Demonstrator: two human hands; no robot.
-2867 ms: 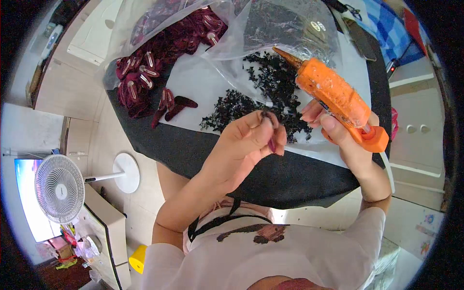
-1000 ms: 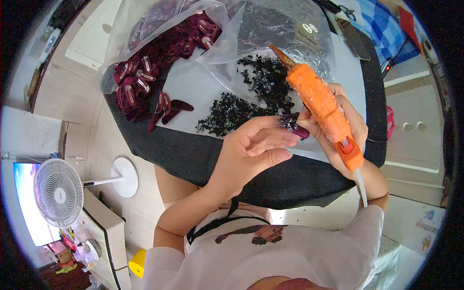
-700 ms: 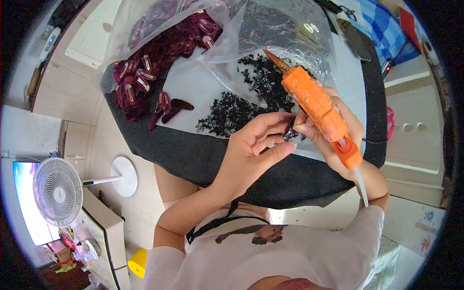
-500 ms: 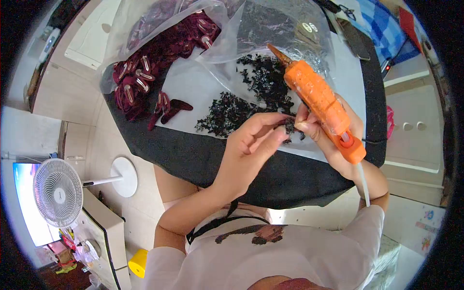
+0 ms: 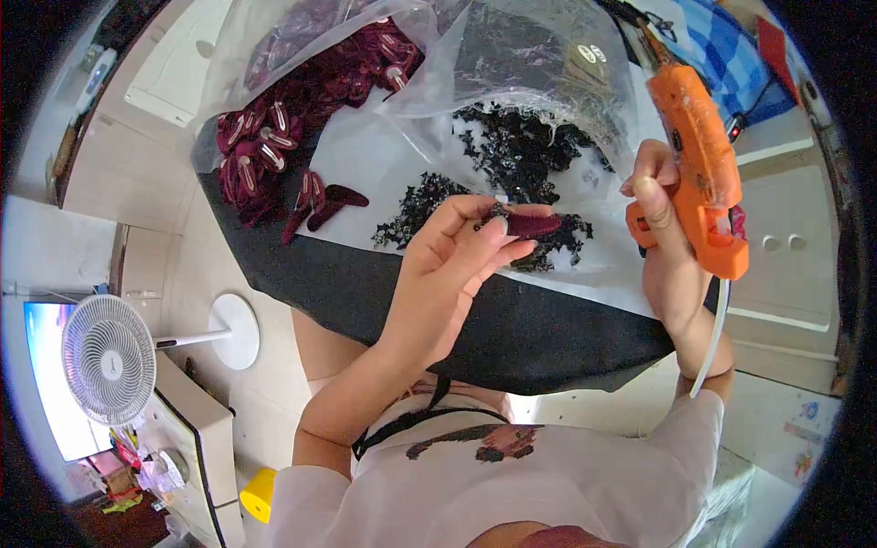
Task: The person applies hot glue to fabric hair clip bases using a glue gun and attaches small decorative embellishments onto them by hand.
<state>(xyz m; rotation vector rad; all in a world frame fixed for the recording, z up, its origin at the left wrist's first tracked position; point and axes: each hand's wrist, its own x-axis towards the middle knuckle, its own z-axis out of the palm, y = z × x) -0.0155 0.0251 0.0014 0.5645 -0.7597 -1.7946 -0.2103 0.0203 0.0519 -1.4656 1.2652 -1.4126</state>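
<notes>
Pinched between the thumb and fingers of the left hand [image 5: 457, 269] is a dark red clip [image 5: 534, 225], with some dark trim at its end near the thumb. The right hand [image 5: 665, 215] is closed around the glue gun [image 5: 696, 142]; whether its fingertips also hold something small, I cannot tell. Half a second ago both hands meet at the clip; now the right has gone away to the side, and the gun's nozzle [image 5: 656, 46] points away from the clip. I judge that the left hand alone carries the clip now, so its red side can be seen. Behind it, black pieces [image 5: 521, 155] lie on white paper [image 5: 352, 160]; further left, two loose clips [image 5: 336, 208] lie beside a red heap [image 5: 301, 114] partly under clear plastic [image 5: 416, 114].
</notes>
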